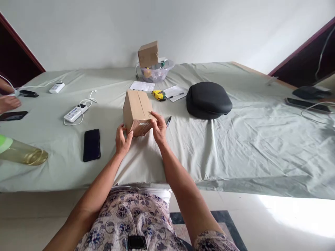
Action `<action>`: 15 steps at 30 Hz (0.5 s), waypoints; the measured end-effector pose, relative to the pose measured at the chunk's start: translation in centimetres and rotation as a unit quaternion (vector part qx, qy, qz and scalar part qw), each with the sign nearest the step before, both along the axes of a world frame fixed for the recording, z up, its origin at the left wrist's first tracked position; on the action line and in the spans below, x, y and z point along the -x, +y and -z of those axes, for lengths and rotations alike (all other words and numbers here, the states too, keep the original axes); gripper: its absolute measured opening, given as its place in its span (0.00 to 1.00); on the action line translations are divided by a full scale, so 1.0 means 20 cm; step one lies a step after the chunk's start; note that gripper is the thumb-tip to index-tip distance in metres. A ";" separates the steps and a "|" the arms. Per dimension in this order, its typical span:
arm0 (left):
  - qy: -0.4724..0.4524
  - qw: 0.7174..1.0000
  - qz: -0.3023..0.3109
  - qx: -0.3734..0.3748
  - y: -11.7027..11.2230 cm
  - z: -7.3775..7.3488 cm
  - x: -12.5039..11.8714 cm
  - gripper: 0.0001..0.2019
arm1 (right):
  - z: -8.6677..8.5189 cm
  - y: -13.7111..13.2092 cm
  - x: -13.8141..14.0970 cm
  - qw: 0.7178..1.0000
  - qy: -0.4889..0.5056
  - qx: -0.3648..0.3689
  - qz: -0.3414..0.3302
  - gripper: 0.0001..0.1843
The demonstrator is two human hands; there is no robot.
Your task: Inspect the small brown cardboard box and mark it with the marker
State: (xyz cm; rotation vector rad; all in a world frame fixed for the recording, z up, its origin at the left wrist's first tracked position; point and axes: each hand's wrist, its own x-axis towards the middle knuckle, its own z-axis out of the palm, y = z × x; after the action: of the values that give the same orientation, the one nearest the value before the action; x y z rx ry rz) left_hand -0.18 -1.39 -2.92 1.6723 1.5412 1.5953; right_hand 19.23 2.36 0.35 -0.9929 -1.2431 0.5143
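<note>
A closed brown cardboard box [138, 106] stands on the cloth-covered table in front of me. My left hand [123, 139] grips its lower left front corner, thumb on the near face. On the upper right front corner, my right hand [158, 127] holds the box with fingers over the edge. A printed label shows on the near face, partly covered by my fingers. Just right of my right hand lies a black marker [169, 121]. Behind the box sits a yellow tape measure [158, 94].
Papers with a pen [176, 93], a plastic basket [158, 74] bearing another box [148, 54], and a black case [208, 100] lie farther back. At left are a phone [91, 145], a power strip [75, 113], a bottle [26, 152] and another person's hand [9, 103].
</note>
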 end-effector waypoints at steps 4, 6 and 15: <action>0.003 1.000 0.006 0.028 0.00 0.00 0.00 0.31 | 0.01 -0.02 0.03 0.999 -0.049 -0.008 -0.015 0.36; 0.004 0.999 0.012 0.032 0.00 0.01 0.00 0.31 | 0.03 -0.02 0.04 0.998 -0.056 -0.013 -0.022 0.37; -0.040 0.992 -0.040 -0.109 -0.22 -0.43 -0.04 0.18 | 0.03 -0.03 0.03 0.997 -0.066 -0.014 -0.036 0.36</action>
State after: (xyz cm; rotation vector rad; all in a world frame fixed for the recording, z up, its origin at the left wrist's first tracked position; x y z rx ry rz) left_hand 0.68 -5.74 5.62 1.6493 1.4551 1.9081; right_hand 18.58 1.68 -0.31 -0.9733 -1.4040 0.4930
